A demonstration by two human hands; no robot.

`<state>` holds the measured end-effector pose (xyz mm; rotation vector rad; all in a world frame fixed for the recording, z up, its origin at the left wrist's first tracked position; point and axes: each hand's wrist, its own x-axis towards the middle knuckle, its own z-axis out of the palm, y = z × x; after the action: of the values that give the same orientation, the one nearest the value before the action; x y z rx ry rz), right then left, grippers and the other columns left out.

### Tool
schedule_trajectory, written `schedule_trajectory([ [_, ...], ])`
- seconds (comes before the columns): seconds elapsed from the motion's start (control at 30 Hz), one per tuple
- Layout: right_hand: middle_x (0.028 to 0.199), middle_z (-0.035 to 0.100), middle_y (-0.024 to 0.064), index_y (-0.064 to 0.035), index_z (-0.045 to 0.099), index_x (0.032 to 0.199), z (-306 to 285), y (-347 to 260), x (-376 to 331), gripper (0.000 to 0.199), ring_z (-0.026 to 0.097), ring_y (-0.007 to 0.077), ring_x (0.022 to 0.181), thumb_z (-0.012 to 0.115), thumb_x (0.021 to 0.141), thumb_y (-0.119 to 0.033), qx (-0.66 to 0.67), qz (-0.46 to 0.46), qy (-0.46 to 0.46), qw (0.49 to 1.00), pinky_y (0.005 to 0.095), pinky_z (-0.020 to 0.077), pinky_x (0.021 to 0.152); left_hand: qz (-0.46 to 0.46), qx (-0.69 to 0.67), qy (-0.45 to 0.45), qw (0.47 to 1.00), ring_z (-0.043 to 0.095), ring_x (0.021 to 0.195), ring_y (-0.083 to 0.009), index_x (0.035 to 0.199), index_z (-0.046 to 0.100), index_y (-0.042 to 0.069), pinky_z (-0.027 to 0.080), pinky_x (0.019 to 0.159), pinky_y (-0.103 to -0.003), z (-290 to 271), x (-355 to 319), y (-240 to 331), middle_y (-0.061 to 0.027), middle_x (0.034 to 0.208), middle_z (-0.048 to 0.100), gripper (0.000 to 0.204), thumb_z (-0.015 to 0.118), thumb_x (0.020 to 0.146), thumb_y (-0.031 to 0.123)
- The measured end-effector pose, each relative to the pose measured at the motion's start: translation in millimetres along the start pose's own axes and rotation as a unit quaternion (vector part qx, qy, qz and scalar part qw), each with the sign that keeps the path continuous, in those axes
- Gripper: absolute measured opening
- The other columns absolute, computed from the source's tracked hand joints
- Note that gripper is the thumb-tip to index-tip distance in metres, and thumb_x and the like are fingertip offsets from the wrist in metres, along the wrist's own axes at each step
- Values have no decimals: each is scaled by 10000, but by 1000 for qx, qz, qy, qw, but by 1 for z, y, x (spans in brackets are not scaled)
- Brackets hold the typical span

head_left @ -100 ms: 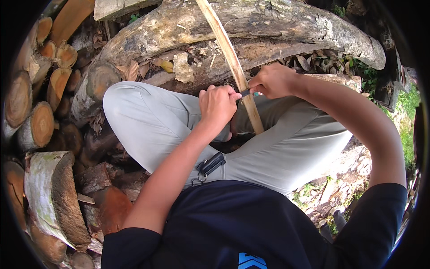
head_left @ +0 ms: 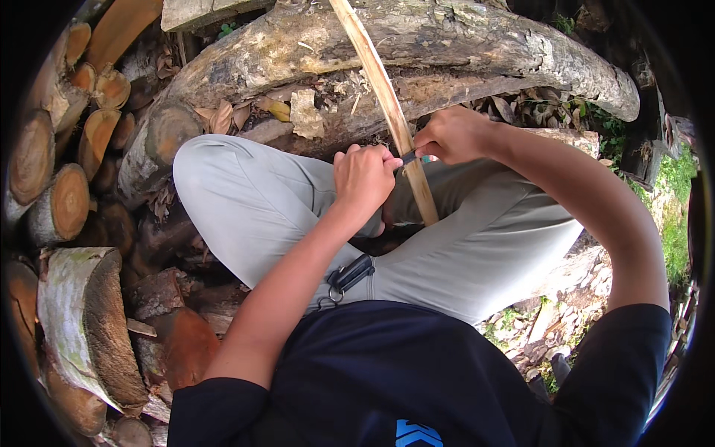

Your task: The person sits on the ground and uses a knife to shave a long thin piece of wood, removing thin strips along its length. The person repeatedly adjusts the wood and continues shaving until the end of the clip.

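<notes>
A long, pale, peeled stick [head_left: 381,86] slants down from the top of the view to between my bent legs, its lower end by my right thigh. Across it lies the dark blade of a small knife [head_left: 408,157]. My right hand [head_left: 456,134] is closed around the knife's handle, of which only a bit of green shows. On the other side of the stick my left hand [head_left: 363,177] is closed, its thumb against the blade's far end. What else the left fingers touch is hidden.
A thick curved log [head_left: 417,37] lies beyond my knees. Cut logs [head_left: 71,205] are stacked on my left, with a large split piece [head_left: 89,320] nearer. A black case with a metal ring [head_left: 351,274] hangs at my waist. Wood chips [head_left: 551,328] cover the ground at right.
My hands and the knife stay at almost the same place on the stick. Only the view has shifted very slightly.
</notes>
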<state>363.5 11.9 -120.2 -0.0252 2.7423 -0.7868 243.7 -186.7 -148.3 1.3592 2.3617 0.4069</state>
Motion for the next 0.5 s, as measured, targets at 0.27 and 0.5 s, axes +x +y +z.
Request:
schedule_trajectory([
  [0.27,837,722,139,-180,746,1015,-26,12,44,220,693,382,845,571,978,-308,-49,131,196,970,486,551,766,44,46,138,988,677,853,-297,873,768,165,491,794,-456,-50,95,-24,-44,826,745,224,746,865,387],
  [0.5,849,716,149,-161,737,1013,-13,22,39,199,683,390,842,588,971,-285,-34,117,179,976,488,545,769,15,19,126,992,688,857,-298,869,778,165,509,798,-450,-38,91,-23,-69,813,741,213,757,858,376],
])
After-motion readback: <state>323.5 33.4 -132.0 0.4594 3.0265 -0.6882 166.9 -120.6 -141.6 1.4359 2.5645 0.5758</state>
